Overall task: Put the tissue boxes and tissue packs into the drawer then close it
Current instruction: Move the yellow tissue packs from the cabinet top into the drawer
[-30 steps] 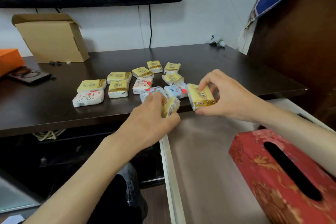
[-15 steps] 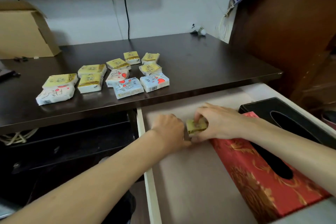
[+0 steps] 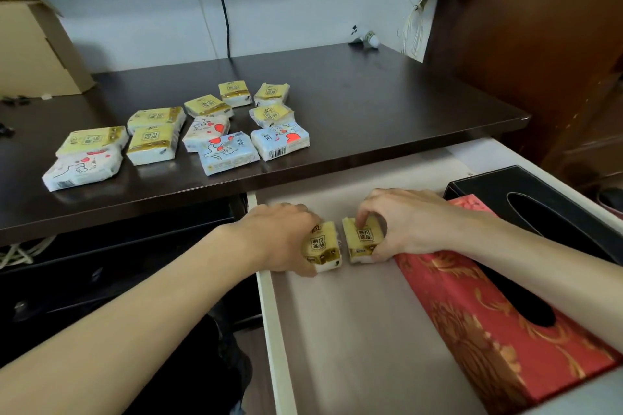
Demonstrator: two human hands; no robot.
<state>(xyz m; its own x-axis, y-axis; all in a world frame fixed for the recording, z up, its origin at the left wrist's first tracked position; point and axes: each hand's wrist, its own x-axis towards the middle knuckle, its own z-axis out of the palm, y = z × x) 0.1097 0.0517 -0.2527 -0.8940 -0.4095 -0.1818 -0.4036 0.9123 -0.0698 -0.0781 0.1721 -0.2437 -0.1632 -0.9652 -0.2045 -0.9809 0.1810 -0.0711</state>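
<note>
Both yellow plastic tissue packs are now sitting apart on the floor of the open white drawer. Left hand is gripping the left yellow pack; right hand is pinching the right yellow pack, just beside the red patterned tissue box.

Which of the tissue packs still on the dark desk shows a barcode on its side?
The pale blue heart-print tissue pack at the cluster's right front corner; no other pack shows a clear barcode.
</note>
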